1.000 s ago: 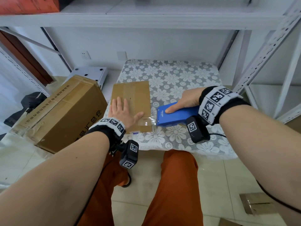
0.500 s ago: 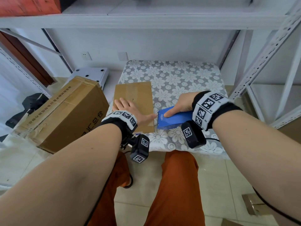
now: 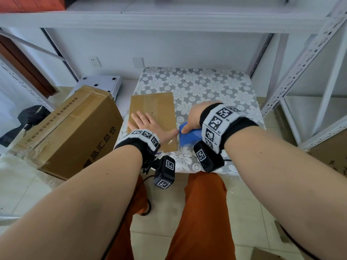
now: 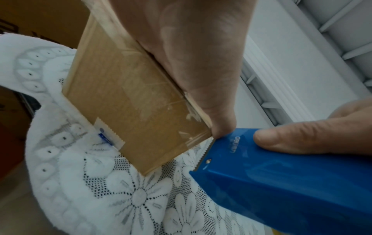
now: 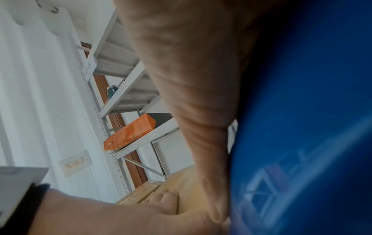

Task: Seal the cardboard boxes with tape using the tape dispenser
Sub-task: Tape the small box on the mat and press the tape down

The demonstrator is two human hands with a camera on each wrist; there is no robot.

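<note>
A small flat cardboard box (image 3: 155, 106) lies on the lace-covered table (image 3: 206, 85), with clear tape along its top and near side (image 4: 141, 101). My left hand (image 3: 148, 124) lies flat on the box, thumb stretched toward the right corner. My right hand (image 3: 193, 117) grips the blue tape dispenser (image 3: 189, 135) just right of the box. In the left wrist view the dispenser (image 4: 292, 182) has its toothed blade (image 4: 205, 152) at the box's near right corner, beside my left thumb (image 4: 219, 117). The right wrist view shows only my palm and the blue dispenser (image 5: 302, 127).
A large taped cardboard box (image 3: 67, 132) stands on the floor left of the table. White metal shelving (image 3: 300, 59) rises around and above it. An orange box (image 5: 130, 132) sits on a shelf. My legs in orange trousers (image 3: 202, 212) are under the table's near edge.
My right hand has brought the dispenser leftward and tilted it up until its blade meets the box's right corner. The stretch of clear tape between box and dispenser has closed up. My left hand stays on the box.
</note>
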